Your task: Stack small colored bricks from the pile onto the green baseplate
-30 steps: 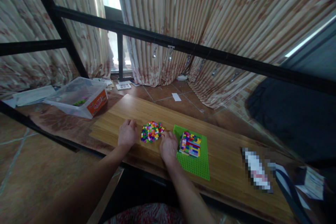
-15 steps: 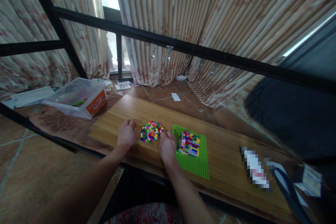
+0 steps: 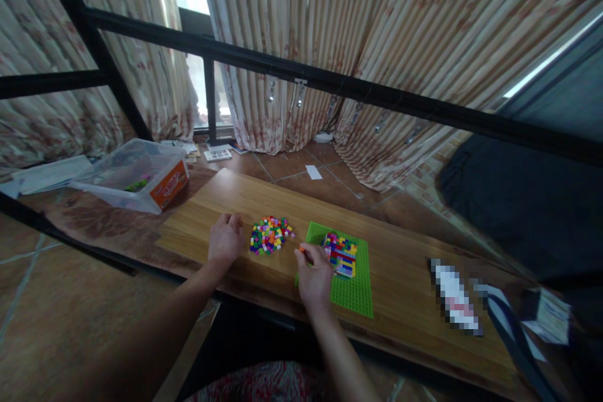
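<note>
A pile of small multicoloured toy bricks (image 3: 268,236) lies loose on the wooden board. To its left, my left hand (image 3: 226,237) rests on the wood with its fingers curled in; nothing shows in them. My right hand (image 3: 315,273) pinches a small orange brick (image 3: 302,249) between thumb and finger, over the left edge of a green studded baseplate (image 3: 351,298). On that plate stands a block-shaped build of coloured bricks (image 3: 343,254), its left side partly covered by my right hand.
A clear plastic box (image 3: 127,176) with an orange label stands beyond the board's left end. On the right of the wooden board (image 3: 400,276) lies a blurred-out white item (image 3: 455,298). A black metal rail (image 3: 282,66) crosses in front of the curtains.
My right hand has moved from the pile's right edge rightward and nearer to me, with the orange brick now visible in its pinch. My left hand stays beside the pile.
</note>
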`<state>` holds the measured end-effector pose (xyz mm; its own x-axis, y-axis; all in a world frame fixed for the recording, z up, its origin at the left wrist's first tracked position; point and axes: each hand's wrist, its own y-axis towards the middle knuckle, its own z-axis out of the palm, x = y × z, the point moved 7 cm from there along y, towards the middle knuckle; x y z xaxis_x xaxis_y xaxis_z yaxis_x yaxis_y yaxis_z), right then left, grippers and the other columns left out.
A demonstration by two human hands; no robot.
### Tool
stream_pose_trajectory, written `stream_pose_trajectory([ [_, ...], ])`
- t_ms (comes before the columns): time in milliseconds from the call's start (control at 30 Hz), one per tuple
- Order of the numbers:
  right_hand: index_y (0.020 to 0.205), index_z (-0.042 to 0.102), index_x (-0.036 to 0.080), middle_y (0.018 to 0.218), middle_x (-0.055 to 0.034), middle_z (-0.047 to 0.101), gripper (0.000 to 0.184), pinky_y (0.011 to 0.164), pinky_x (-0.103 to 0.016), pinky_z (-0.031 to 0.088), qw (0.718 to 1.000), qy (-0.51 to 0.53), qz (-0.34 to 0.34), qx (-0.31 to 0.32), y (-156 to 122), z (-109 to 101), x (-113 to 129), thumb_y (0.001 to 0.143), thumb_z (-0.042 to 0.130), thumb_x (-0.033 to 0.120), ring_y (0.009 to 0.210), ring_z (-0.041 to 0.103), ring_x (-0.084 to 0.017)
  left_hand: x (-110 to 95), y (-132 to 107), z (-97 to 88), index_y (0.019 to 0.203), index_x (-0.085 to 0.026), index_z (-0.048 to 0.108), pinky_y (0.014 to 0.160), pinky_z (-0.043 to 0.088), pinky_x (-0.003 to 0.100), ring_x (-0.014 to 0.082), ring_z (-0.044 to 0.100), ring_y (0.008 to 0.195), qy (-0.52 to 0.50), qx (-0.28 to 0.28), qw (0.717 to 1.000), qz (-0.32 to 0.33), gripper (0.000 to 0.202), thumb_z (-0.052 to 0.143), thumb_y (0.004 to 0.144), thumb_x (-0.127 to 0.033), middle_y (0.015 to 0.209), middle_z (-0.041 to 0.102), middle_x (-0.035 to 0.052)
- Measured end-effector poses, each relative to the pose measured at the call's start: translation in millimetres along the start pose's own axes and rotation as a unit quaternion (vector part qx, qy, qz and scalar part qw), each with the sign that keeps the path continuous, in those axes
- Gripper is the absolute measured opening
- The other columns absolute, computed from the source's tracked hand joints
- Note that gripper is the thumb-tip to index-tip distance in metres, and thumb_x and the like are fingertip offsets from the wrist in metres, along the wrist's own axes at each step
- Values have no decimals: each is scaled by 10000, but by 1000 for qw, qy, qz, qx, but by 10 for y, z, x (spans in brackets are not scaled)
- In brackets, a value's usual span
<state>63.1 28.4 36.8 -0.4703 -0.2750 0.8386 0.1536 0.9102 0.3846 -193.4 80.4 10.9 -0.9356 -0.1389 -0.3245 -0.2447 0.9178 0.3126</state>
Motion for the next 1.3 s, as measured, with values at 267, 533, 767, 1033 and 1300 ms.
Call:
stream_pose_trajectory([
  [267,994,738,194,958,-76,734,222,824,-314,501,999,-30,19,27,12,-53,-33,914,543,264,887,670,-198,5,13,0,1057,-170,682,834,492,357,256,641,971,11,4,1000,-3,308,423,891,-189,1005,661,113],
  [533,950,734,222,1029,-66,740,204,850,-289,481,975,-183,-2,125,100,480,-92,884,567,126,938,678,-200,-21,8,-22,1039,-169,689,865,495,364,255,638,982,10,-2,1000,3,310,424,878,-174,1002,662,119],
  [767,971,758,204,1011,-77,752,222,888,-307,502,993,-82,8,88,198,454,-107,870,566,158,954,690,-201,-1,2,0,1065,-158,683,886,495,365,257,632,1005,2,-6,1000,3,322,420,881,-178,1014,664,122],
  [1033,1073,742,187,969,-90,745,330,763,-324,544,996,61,56,40,-44,-43,-115,930,500,360,823,686,-190,0,4,-2,1051,-178,690,871,493,355,247,636,975,1,-11,1000,3,314,427,878,-171,1007,662,113],
  [1300,1078,727,180,927,-77,756,416,681,-312,534,977,116,168,-62,-98,-767,-483,800,653,480,716,662,-175,0,6,-17,1064,-179,686,849,491,345,243,637,969,1,-5,1000,-3,311,435,880,-178,1024,658,114],
])
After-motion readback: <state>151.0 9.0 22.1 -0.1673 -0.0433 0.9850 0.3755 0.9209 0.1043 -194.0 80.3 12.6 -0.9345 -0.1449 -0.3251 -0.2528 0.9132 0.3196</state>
